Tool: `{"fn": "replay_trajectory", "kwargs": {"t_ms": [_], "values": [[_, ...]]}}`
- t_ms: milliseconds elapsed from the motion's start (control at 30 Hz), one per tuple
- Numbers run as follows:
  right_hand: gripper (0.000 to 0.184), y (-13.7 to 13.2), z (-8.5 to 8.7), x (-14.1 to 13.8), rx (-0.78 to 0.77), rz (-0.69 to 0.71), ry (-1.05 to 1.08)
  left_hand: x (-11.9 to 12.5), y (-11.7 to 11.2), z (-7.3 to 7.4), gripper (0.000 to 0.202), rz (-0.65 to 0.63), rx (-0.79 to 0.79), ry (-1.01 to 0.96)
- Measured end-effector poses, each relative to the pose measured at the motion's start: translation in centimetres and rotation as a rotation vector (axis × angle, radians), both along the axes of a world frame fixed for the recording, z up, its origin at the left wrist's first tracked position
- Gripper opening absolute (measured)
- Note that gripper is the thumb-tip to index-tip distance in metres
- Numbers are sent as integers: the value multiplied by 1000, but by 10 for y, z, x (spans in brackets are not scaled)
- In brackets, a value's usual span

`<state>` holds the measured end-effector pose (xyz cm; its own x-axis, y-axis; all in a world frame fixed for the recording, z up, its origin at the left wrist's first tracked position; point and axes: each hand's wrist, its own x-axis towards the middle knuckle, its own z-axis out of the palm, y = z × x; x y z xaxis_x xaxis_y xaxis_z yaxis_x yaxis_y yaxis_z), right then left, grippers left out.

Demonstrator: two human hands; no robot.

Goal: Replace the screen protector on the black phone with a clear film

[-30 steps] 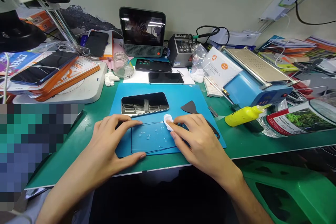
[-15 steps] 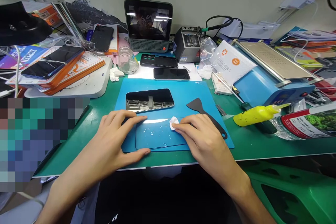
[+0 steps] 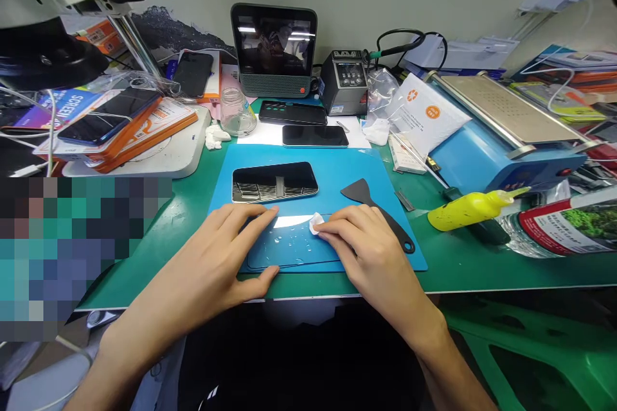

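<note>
A clear, dark-edged glass panel [image 3: 294, 253], shaped like a phone screen and dotted with water drops, lies on the blue mat [image 3: 224, 173]. My left hand [image 3: 226, 253] spans the panel's left end, index finger at its far edge and thumb at its near edge. Pinched in the fingertips of my right hand [image 3: 373, 250] is a small white wad [image 3: 315, 223], tissue or cotton, over the panel's upper right part. Behind the panel rests a phone [image 3: 274, 182] with a dark, reflective face. A black plastic scraper [image 3: 357, 191] lies partly behind my right hand.
To the right are a yellow squeeze bottle [image 3: 465, 210], a labelled clear bottle [image 3: 569, 225] and a blue machine with a metal plate [image 3: 520, 106]. Farther back stand two phones, a glass jar [image 3: 238, 113] and a screen device [image 3: 274, 45]. Stacked boxes [image 3: 139, 135] sit left.
The white wad in my right hand has shifted slightly left. My left fingertips have moved a little right along the panel's edges. The whole view has also shifted slightly.
</note>
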<state>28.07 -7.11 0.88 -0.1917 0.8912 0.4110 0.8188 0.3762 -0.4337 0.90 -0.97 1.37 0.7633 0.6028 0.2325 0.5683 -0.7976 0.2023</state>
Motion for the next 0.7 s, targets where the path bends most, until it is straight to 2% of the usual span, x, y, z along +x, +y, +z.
{"fn": "replay_trajectory", "kwargs": {"t_ms": [233,533,700], "values": [[14,0,-1,-1,40,5,-24,8,4,8,63,-39,65,18],[15,-3,0,-5,95,1,-108,14,0,1,67,19,-45,-47],[19,-11,3,-6,103,45,-171,17,1,2,72,33,-113,-90]]}}
